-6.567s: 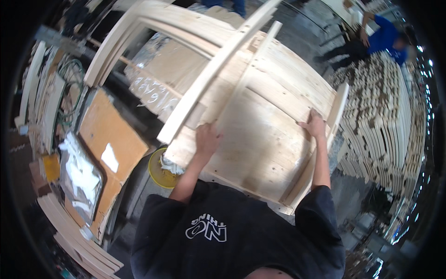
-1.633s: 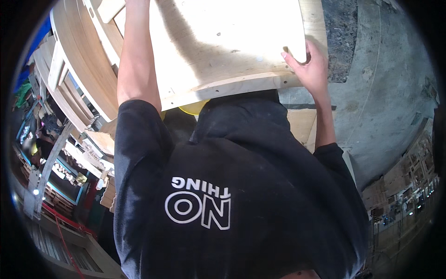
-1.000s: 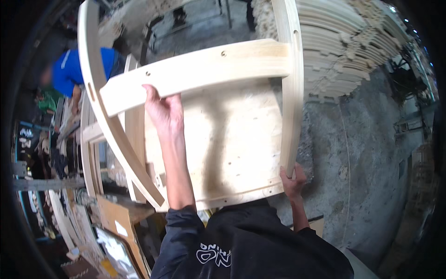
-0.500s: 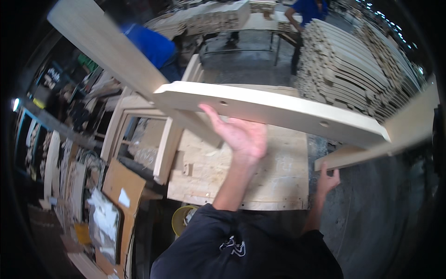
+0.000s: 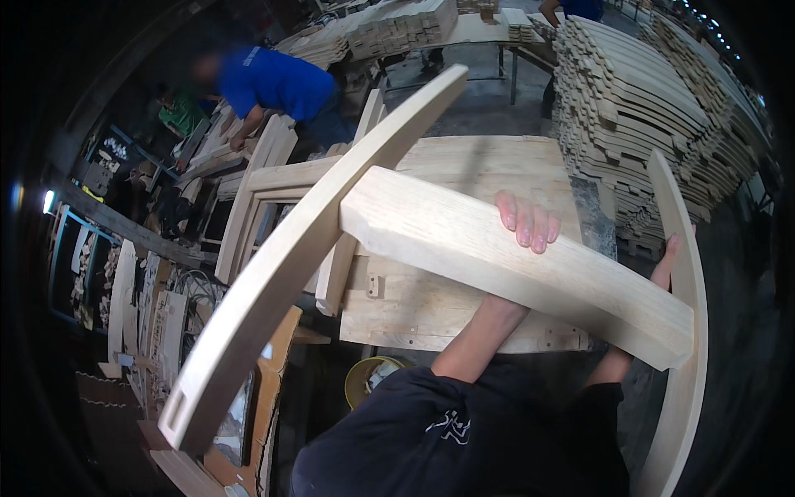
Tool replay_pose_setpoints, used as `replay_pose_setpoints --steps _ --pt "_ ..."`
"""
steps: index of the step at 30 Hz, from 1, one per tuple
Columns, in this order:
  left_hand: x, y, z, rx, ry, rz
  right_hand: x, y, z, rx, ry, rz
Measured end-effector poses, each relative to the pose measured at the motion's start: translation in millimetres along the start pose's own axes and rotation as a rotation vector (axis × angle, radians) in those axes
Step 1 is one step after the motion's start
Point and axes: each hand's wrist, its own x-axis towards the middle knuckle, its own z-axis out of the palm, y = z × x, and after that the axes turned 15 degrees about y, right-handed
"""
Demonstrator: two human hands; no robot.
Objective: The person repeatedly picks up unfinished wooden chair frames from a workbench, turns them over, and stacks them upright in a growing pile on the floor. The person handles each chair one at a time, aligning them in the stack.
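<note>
I hold up a pale H-shaped wooden frame, with a thick cross rail joining a curved left leg and a curved right leg. My left hand is closed round the rail near its middle. Its fingertips curl over the far edge, while the palm is hidden behind the wood. At the inner edge of the right leg, my right hand grips from behind, mostly covered by the leg and rail. A slot shows near the left leg's lower end.
Below the frame stands a plywood-topped table. Another wooden frame leans at its left. Tall stacks of curved wooden parts rise at the far right. A yellow bucket sits by the table. A co-worker in blue bends over wood at the far left.
The frame has turned over: the rail's holed side no longer shows, and the left leg now reaches toward the lower left. My left fingers have come over the rail's far edge; my right hand has risen.
</note>
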Motion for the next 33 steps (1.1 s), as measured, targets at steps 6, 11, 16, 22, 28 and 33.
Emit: replay_pose_setpoints --steps 6,11,16,22,28,33 --pt "-6.1 -13.3 4.3 -0.035 -0.314 -0.052 50.1 0.7 0.8 0.218 0.077 -0.055" --pt "-3.0 -8.9 -1.7 -0.097 -0.572 -0.087 56.3 -9.9 -9.7 0.283 0.014 -0.113" --pt "-6.3 -0.1 18.7 -0.128 -0.684 -0.118 51.5 -50.0 16.9 0.499 0.026 -0.115" --pt "-15.3 6.5 25.3 -0.144 -0.736 -0.077 72.7 -40.8 5.8 0.394 -0.209 -0.090" --pt "-28.2 41.4 39.5 -0.104 -0.870 0.002 32.6 -98.9 39.2 0.564 -0.238 -0.227" --pt "-42.8 56.7 51.3 -0.121 -0.981 0.007 27.5 -118.0 41.7 0.588 -0.360 -0.287"
